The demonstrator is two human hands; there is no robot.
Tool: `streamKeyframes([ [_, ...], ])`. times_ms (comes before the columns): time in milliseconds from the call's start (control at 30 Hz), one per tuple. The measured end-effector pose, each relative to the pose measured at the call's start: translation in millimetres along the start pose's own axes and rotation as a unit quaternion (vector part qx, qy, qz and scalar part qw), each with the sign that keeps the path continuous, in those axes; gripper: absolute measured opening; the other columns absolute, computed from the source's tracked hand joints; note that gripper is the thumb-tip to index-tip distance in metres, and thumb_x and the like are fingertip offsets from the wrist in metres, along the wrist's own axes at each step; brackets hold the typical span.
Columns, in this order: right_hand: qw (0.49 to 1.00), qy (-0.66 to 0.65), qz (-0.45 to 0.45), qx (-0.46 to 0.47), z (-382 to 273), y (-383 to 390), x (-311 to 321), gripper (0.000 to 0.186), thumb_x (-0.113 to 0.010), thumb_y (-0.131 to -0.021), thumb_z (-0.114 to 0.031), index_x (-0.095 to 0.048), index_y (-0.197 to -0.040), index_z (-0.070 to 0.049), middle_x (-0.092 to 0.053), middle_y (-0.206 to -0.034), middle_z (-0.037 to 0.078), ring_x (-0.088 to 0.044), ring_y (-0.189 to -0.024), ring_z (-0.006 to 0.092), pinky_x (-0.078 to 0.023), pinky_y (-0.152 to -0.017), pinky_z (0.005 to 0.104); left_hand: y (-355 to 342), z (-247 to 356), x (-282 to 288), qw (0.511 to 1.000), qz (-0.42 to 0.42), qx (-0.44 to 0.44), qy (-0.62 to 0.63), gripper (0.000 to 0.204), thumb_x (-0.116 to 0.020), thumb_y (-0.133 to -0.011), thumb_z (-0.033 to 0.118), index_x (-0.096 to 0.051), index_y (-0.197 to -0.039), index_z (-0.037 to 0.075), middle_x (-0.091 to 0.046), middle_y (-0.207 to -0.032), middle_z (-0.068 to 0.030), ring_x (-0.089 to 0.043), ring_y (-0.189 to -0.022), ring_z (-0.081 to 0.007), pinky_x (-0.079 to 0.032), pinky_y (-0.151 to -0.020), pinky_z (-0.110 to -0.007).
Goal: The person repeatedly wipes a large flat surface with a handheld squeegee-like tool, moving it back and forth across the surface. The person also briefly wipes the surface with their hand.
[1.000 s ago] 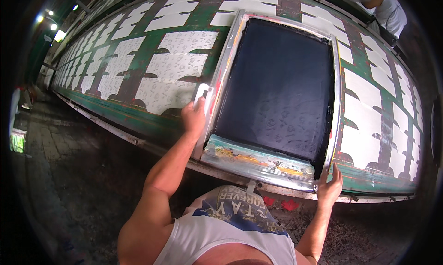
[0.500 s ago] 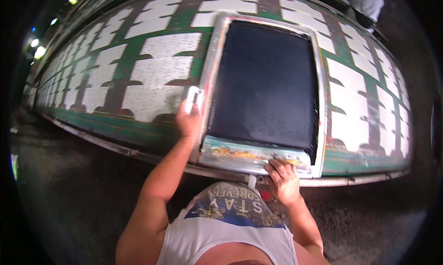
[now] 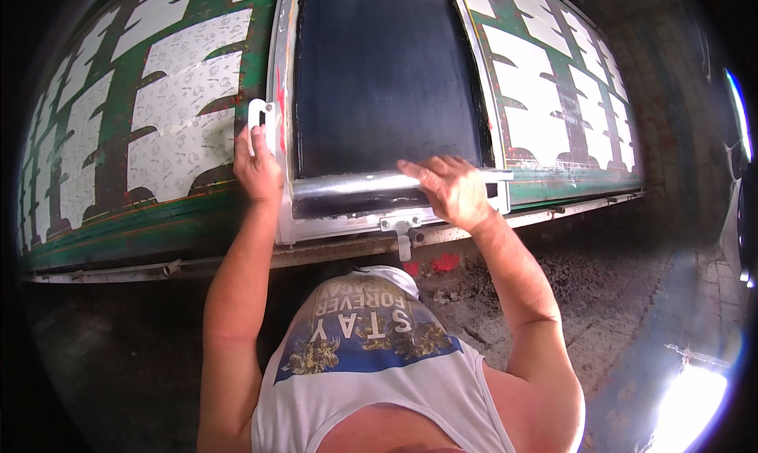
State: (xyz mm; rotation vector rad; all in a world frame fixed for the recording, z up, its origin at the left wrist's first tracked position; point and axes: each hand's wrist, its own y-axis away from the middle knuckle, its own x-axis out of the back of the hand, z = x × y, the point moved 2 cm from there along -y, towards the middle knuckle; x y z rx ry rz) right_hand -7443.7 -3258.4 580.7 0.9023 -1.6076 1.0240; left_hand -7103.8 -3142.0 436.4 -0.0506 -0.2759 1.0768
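A screen-printing frame (image 3: 278, 149) with a dark mesh (image 3: 387, 82) lies across the long table in front of me. My left hand (image 3: 259, 169) is closed round the white handle (image 3: 258, 110) on the frame's left side. Across the near part of the mesh stretches a metal squeegee (image 3: 355, 184), its long bar running left to right. Over its right part, my right hand (image 3: 454, 191) grips it with bent fingers. The squeegee's lower edge is hidden from view. A metal bracket (image 3: 403, 226) sits at the middle of the frame's near edge.
White cut pieces (image 3: 185, 110) with small printed figures lie in rows left of the frame. To the right are plain white pieces (image 3: 529, 98) on the green table (image 3: 568, 182). A metal rail (image 3: 174, 270) runs along the table's near edge.
The squeegee, earlier tilted with its broad stained face showing at the frame's near end, now stands more upright, slightly farther up the mesh. The view has shifted; my left hand stays on the handle.
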Motion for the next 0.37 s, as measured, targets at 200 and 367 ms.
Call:
streamKeyframes([
  [200, 0.983, -0.11, -0.112, -0.1, 41.6, -24.5, 15.0, 0.056, -0.083, -0.089, -0.007, -0.075, -0.143, -0.022, -0.081, -0.124, 0.008, -0.081, -0.105, 0.0287, -0.067, -0.095, 0.0423, 1.0, 6.1, -9.1, 0.986, 0.01, 0.033, 0.165, 0.057, -0.047, -0.121, 0.04, -0.059, -0.156, -0.003, -0.074, -0.142, -0.0218, -0.073, -0.124, -0.0309, -0.056, -0.108, -0.041],
  [367, 0.965, -0.142, -0.188, -0.119, 65.8, -27.4, 8.3, 0.062, -0.082, -0.091, -0.013, -0.07, -0.151, -0.021, -0.074, -0.149, 0.008, -0.08, -0.115, 0.0277, -0.061, -0.11, 0.0422, -1.5, -1.2, 0.4, 0.983, -0.063, 0.046, 0.165, 0.067, -0.049, -0.12, 0.044, -0.042, -0.17, -0.001, -0.06, -0.162, -0.0226, -0.065, -0.143, -0.0351, -0.051, -0.117, -0.039],
])
